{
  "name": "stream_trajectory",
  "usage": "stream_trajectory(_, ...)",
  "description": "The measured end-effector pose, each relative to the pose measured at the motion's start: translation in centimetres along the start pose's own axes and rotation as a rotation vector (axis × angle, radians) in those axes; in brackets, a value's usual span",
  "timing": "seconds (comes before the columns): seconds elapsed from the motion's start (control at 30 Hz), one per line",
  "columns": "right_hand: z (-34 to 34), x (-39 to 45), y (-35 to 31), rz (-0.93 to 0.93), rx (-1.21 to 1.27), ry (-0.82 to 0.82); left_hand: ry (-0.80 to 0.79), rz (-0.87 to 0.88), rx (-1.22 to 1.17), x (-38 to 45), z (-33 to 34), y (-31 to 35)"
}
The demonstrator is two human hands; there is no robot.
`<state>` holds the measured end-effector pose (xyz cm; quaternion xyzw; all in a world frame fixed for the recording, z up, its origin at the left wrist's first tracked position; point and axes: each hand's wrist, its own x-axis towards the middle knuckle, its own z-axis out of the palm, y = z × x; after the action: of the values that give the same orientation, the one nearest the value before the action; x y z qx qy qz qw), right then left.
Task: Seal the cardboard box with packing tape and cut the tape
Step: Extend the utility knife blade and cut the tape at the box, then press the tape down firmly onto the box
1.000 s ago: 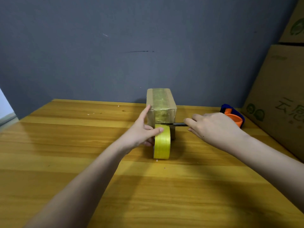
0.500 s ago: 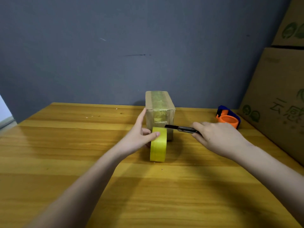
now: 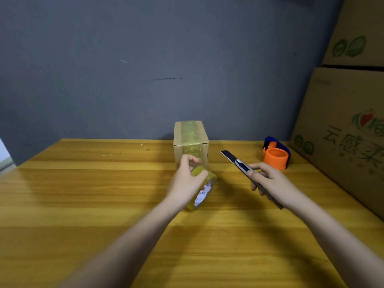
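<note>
A small cardboard box [image 3: 190, 140] stands near the far edge of the wooden table [image 3: 83, 204], with a strip of yellowish tape over its top and down its near face. My left hand [image 3: 186, 181] grips the yellow tape roll [image 3: 202, 190], tilted just in front of the box. Tape still seems to run from the roll up to the box face. To the right, my right hand [image 3: 270, 181] holds a utility knife [image 3: 245, 172] with the blade out, pointing up-left and apart from the box.
An orange and blue tape dispenser [image 3: 275, 153] sits at the back right. Large printed cardboard cartons [image 3: 342, 121] are stacked along the right edge of the table. A grey wall stands behind.
My right hand drew the knife back to the right, away from the box and roll. My left hand tilted the roll and pulled it slightly toward me.
</note>
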<state>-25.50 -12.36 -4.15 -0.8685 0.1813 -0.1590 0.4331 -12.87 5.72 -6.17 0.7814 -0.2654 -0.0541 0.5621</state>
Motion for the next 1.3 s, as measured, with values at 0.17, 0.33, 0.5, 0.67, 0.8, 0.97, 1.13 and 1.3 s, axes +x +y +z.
stream_trajectory(0.17,0.4,0.5,2.7,0.102,-0.109,0.101,0.076,0.139,0.425,-0.4,2.7,2.4)
stream_trajectory(0.33,0.3,0.9,5.6,0.204,-0.383,0.211,0.039,0.363,0.714,-0.4,6.5,2.9)
stream_trajectory(0.5,0.3,0.5,7.2,0.28,-0.588,0.247,-0.061,0.569,0.909,-0.7,10.4,1.9)
stream_trajectory(0.67,0.7,0.2,7.8,0.224,-0.762,0.304,-0.012,0.647,1.04,-0.9,13.1,0.4)
stream_trajectory(0.8,0.9,0.2,8.1,0.192,-0.857,0.322,-0.008,0.622,1.054,-0.6,14.5,0.1)
stream_trajectory(0.97,1.0,0.1,8.2,0.214,-0.888,0.354,0.007,0.573,1.033,0.0,15.8,0.4)
stream_trajectory(1.13,0.9,0.1,8.2,0.252,-0.83,0.352,-0.021,0.483,1.071,0.5,16.8,0.8)
stream_trajectory(1.3,0.8,-0.4,8.2,0.267,-0.818,0.357,-0.091,0.384,1.009,0.7,17.5,1.1)
